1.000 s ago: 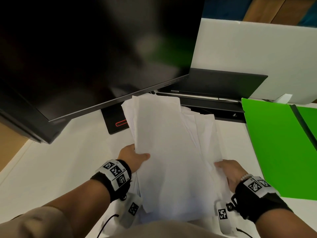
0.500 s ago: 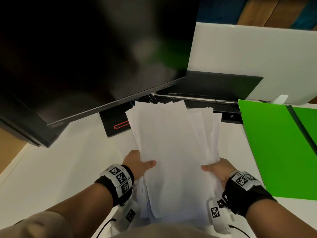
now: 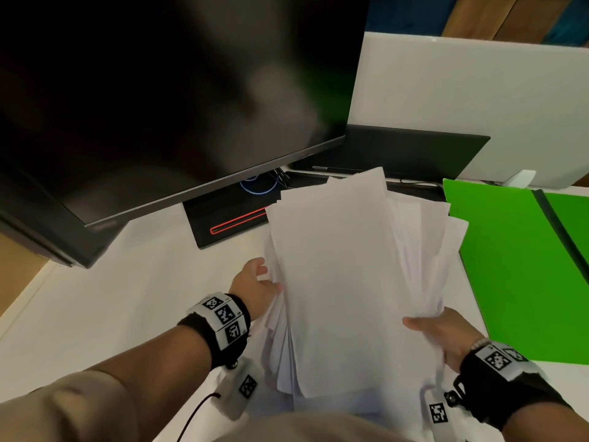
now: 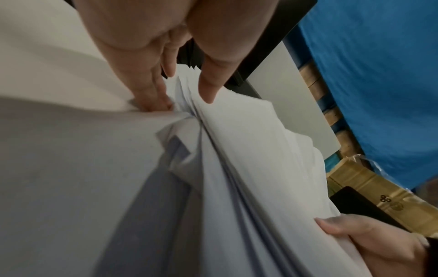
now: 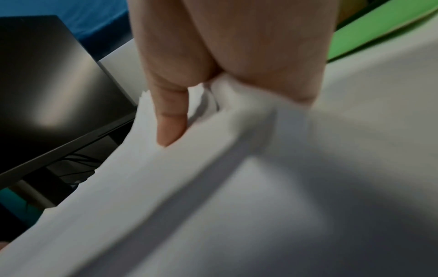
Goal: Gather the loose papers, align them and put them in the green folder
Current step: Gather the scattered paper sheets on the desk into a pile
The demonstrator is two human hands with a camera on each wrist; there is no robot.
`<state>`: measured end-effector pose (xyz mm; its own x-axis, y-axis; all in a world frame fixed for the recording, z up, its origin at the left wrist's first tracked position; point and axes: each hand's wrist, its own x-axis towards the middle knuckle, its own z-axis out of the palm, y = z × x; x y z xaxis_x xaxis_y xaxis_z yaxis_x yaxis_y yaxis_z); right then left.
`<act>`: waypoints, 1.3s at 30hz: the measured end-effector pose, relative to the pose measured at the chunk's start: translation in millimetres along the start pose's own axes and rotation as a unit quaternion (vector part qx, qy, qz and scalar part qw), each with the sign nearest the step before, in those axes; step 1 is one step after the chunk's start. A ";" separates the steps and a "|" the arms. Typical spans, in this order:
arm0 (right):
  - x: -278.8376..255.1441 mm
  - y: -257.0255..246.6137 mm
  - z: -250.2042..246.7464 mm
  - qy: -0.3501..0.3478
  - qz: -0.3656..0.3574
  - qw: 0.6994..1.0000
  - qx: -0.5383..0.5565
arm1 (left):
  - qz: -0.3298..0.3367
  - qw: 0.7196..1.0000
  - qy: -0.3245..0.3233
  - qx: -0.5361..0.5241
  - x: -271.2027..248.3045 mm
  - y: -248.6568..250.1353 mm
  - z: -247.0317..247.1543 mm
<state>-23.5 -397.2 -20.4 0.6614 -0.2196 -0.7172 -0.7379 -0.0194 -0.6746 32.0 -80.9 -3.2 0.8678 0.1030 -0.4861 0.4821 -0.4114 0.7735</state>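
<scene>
A stack of white papers (image 3: 347,282) is held upright over the white desk, its top edges fanned and uneven. My left hand (image 3: 255,282) grips the stack's left edge, thumb in front and fingers behind, as the left wrist view shows on the papers (image 4: 237,150). My right hand (image 3: 436,330) pinches the right edge low down, thumb on the front sheet of the papers (image 5: 213,187). The green folder (image 3: 516,269) lies open and flat on the desk to the right of the stack; a strip of that folder (image 5: 379,28) shows in the right wrist view.
A large black monitor (image 3: 153,100) tilts over the back left, its stand base (image 3: 229,218) just beyond the papers. A closed dark laptop (image 3: 398,151) and a white board (image 3: 478,106) stand behind. The desk's left edge (image 3: 22,301) runs diagonally.
The stack has shifted right and tilted, its top fanning out toward the folder. My left hand slid higher along the left edge; my right hand moved lower and further right.
</scene>
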 end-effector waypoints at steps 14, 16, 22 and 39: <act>6.8 -18.7 17.9 0.039 -0.029 0.997 -0.064 | 0.015 0.999 0.023 0.021 5.9 7.1 6.5; -0.5 -7.0 13.0 0.032 -0.032 0.999 -0.005 | -0.012 0.998 0.019 -0.063 4.2 0.4 0.0; -31.9 -3.4 -13.5 0.027 -0.059 0.995 0.072 | -0.041 0.983 -0.102 -0.144 -10.9 0.4 -10.1; -12.5 -0.8 -6.6 0.058 -0.022 0.996 -0.066 | -0.055 0.974 -0.051 0.216 -37.6 28.7 41.5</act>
<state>-32.1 -400.9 -9.8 0.6786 -0.3262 -0.6581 -0.7253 -0.1568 -0.6703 8.2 -134.2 20.4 0.7862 0.0873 -0.6117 0.4578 -0.7473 0.4817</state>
